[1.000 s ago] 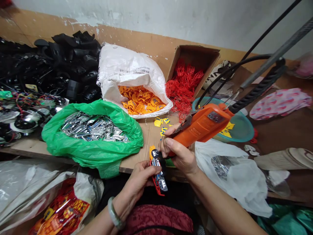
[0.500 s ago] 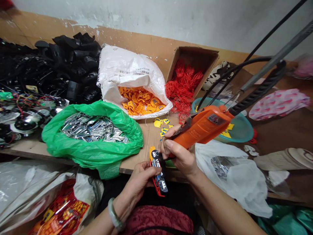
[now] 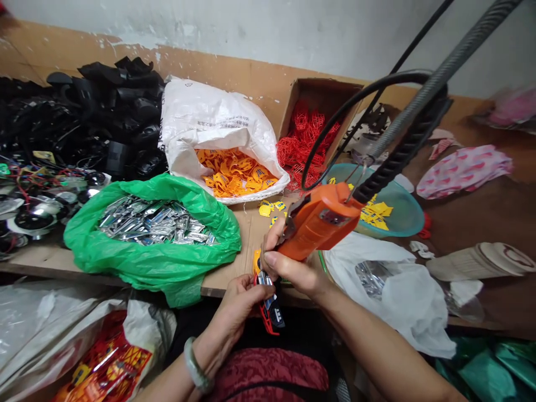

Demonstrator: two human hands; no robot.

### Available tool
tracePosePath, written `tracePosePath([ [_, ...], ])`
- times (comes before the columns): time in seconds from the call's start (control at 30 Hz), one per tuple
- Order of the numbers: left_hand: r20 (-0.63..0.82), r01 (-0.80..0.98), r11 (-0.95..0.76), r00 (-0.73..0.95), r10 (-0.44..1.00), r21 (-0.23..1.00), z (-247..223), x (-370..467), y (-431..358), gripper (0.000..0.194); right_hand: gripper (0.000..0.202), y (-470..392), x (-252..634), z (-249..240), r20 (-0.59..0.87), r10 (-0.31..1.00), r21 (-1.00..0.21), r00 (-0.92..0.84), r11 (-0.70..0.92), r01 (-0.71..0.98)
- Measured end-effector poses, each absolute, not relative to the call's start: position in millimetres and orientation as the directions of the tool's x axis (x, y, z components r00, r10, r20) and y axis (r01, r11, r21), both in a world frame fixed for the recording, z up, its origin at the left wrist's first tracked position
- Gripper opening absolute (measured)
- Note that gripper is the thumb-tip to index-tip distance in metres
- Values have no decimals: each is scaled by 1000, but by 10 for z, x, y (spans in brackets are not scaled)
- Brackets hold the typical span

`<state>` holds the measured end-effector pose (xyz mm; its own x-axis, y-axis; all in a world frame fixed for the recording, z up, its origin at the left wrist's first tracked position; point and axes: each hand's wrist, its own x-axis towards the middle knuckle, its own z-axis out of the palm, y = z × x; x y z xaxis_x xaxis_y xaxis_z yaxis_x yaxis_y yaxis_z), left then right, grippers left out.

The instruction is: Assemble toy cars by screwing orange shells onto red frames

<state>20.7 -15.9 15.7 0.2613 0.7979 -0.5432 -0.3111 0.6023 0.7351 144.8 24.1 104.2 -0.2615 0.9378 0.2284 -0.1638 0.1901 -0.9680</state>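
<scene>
My left hand [image 3: 245, 298] is closed on a small toy car body [image 3: 273, 314], dark with silver, orange and red plastic parts, near the table's front edge. My right hand [image 3: 288, 262] wraps round an orange electric screwdriver [image 3: 320, 220], held at a slant with its lower end over the toy. My right fingers hide the screwdriver's tip and the toy's upper part, so I cannot tell whether the two touch. Several yellow pieces [image 3: 268, 208] lie on the table just beyond my hands.
A green bag [image 3: 213, 251] of silver strips stands left, below a white sack [image 3: 218, 106] of orange pieces. Behind are a cardboard box [image 3: 355, 92] with red frames and a teal basin [image 3: 412, 215]. A spring and cable [image 3: 439, 78] hang from above. Black parts [image 3: 96, 111] heap at left.
The orange screwdriver and my right hand have moved left and lower over the toy, and the screwdriver stands steeper. The left hand has stayed nearly in place. The whole view has shifted slightly.
</scene>
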Motion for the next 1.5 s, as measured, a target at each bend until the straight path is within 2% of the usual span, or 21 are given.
tracePosePath([
  [0.1, -544, -298, 598, 251, 801, 744, 126, 212, -161, 31, 13, 250, 1439, 1118, 277, 885, -960, -374, 243, -138],
  [0.2, -554, -298, 612, 261, 791, 733, 84, 188, -163, 32, 12, 290, 1458, 1089, 263, 890, -959, -372, 199, -201],
  [0.27, -564, -308, 634, 292, 772, 709, 70, 156, -162, 36, 15, 338, 1517, 1023, 264, 920, -934, -288, 168, -316],
  [0.33, -562, -317, 648, 326, 760, 692, 75, 121, -155, 40, 16, 390, 1631, 951, 278, 952, -897, -128, 209, -390],
  [0.47, -514, -348, 612, 338, 788, 710, 132, 79, -111, 44, 17, 430, 1950, 798, 294, 946, -903, 134, 321, -284],
  [0.57, -469, -373, 558, 308, 828, 741, 153, 85, -58, 39, 19, 393, 2145, 644, 280, 943, -920, 181, 318, -231],
  [0.7, -500, -354, 599, 336, 798, 719, 120, 109, 7, 38, 20, 330, 2267, 466, 263, 938, -930, 226, 309, -198],
  [1.03, -538, -328, 628, 329, 777, 706, 121, 130, 59, 44, 22, 285, 2248, 324, 236, 949, -926, 210, 285, -248],
  [1.2, -514, -340, 611, 337, 789, 715, 69, 125, 36, 39, 23, 286, 2242, 275, 225, 951, -936, 214, 272, -224],
  [1.5, -537, -354, 624, 321, 781, 696, 78, 123, 35, 44, 23, 304, 2237, 243, 237, 950, -941, 204, 276, -195],
])
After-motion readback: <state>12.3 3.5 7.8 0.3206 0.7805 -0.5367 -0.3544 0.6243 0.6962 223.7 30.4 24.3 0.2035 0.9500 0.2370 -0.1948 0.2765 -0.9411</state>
